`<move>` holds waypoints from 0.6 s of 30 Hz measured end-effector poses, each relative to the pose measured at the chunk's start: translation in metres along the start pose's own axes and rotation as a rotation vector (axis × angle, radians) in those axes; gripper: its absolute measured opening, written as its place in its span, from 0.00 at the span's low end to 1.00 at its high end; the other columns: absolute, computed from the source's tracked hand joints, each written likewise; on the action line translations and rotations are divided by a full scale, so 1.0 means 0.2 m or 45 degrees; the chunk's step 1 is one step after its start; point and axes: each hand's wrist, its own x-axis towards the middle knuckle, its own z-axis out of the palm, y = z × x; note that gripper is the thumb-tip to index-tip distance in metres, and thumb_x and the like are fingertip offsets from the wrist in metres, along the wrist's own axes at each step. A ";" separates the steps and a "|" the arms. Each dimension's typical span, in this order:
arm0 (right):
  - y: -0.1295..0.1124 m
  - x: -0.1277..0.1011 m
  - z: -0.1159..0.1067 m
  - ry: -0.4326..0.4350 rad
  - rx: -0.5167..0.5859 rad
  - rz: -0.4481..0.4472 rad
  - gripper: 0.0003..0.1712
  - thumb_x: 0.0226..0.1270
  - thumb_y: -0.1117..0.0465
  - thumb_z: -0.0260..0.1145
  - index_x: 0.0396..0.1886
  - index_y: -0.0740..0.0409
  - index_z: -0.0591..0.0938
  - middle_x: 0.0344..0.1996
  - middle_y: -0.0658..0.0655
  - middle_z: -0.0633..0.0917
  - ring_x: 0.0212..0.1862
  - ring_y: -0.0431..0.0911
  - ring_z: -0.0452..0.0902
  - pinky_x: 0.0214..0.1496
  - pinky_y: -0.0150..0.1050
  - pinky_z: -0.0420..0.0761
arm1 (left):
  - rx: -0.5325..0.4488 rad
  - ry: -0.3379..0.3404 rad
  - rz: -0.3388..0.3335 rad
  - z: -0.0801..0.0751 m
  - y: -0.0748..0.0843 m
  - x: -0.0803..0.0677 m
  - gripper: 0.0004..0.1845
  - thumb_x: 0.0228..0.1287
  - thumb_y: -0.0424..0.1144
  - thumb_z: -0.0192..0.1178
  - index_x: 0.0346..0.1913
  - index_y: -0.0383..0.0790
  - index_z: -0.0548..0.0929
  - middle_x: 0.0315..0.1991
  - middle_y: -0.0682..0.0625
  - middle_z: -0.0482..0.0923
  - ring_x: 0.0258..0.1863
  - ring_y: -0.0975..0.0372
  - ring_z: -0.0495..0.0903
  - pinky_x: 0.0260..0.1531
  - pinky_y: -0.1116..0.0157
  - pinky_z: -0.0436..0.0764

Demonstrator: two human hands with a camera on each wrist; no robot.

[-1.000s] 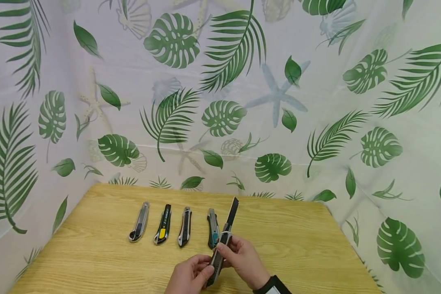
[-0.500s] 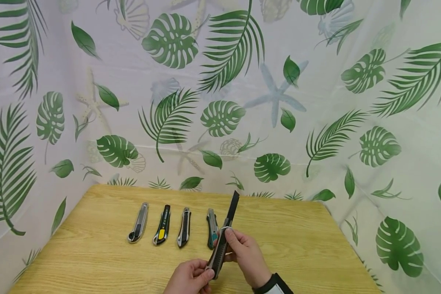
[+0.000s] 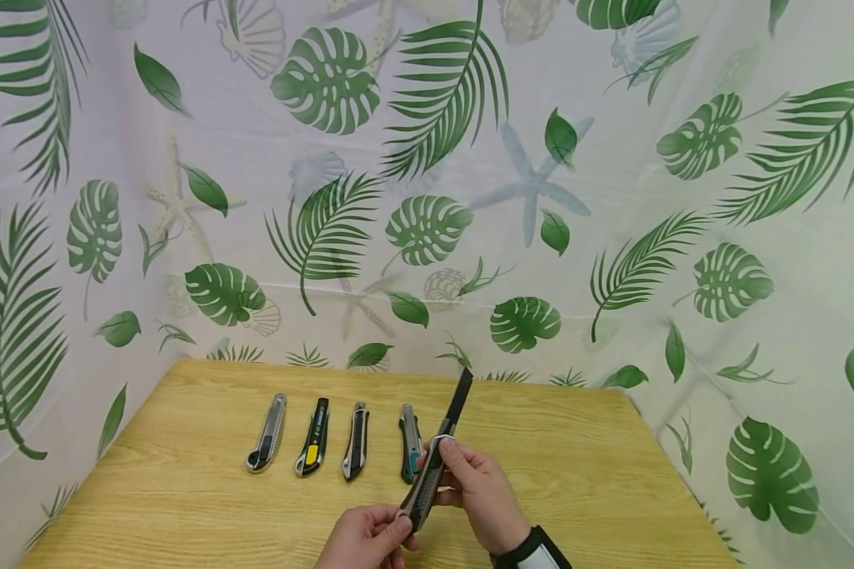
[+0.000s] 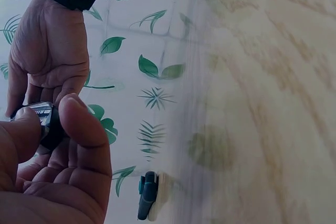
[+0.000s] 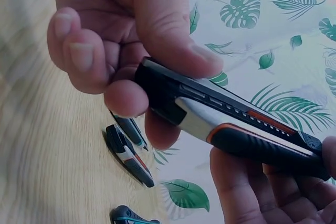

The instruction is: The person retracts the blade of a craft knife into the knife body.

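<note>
A black and silver snap-off utility knife (image 3: 427,486) with orange trim is held above the table, its dark blade (image 3: 460,395) extended and angled up to the right. My left hand (image 3: 365,539) pinches its tail end between thumb and fingers. Nearer the blade, my right hand (image 3: 489,498) grips the body, thumb on top by the front end. The right wrist view shows the ridged grip and slider of the knife (image 5: 241,121) between both hands. In the left wrist view, fingers cover most of the knife (image 4: 48,121).
Several utility knives lie in a row on the wooden table (image 3: 185,474): a silver one (image 3: 266,435), a black one with a yellow slider (image 3: 315,438), a black-and-silver one (image 3: 356,442), and a teal one (image 3: 409,431) partly behind my right hand. Leaf-patterned cloth (image 3: 434,340) encloses the table.
My right thumb has shifted up the body toward the blade. The knife has tilted a little, its blade tip moving up and right. The knives on the table stay where they were.
</note>
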 end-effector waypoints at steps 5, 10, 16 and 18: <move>-0.01 0.00 -0.01 -0.050 0.025 0.023 0.28 0.81 0.51 0.67 0.71 0.64 0.80 0.49 0.49 0.91 0.52 0.42 0.89 0.52 0.43 0.91 | 0.040 0.033 0.007 0.01 0.00 -0.01 0.14 0.81 0.39 0.61 0.47 0.28 0.87 0.31 0.54 0.88 0.23 0.67 0.81 0.24 0.71 0.76; -0.01 -0.02 -0.01 -0.196 0.033 0.023 0.32 0.75 0.65 0.71 0.76 0.61 0.75 0.55 0.49 0.88 0.60 0.46 0.86 0.60 0.41 0.87 | 0.019 0.080 0.046 0.02 0.00 -0.02 0.15 0.80 0.39 0.63 0.48 0.26 0.87 0.31 0.53 0.89 0.23 0.67 0.82 0.25 0.70 0.79; -0.01 -0.03 0.02 -0.366 -0.033 0.001 0.48 0.69 0.74 0.71 0.85 0.55 0.63 0.61 0.53 0.84 0.64 0.49 0.83 0.61 0.38 0.85 | -0.094 0.048 0.059 0.03 0.00 -0.02 0.17 0.79 0.41 0.64 0.52 0.26 0.87 0.34 0.51 0.90 0.24 0.66 0.85 0.29 0.69 0.84; -0.01 -0.03 0.03 -0.380 -0.058 0.000 0.50 0.68 0.74 0.71 0.86 0.52 0.62 0.60 0.54 0.84 0.64 0.50 0.83 0.62 0.38 0.85 | -0.095 0.056 0.057 0.03 0.00 -0.02 0.18 0.79 0.42 0.64 0.53 0.27 0.87 0.34 0.51 0.90 0.25 0.66 0.85 0.29 0.69 0.85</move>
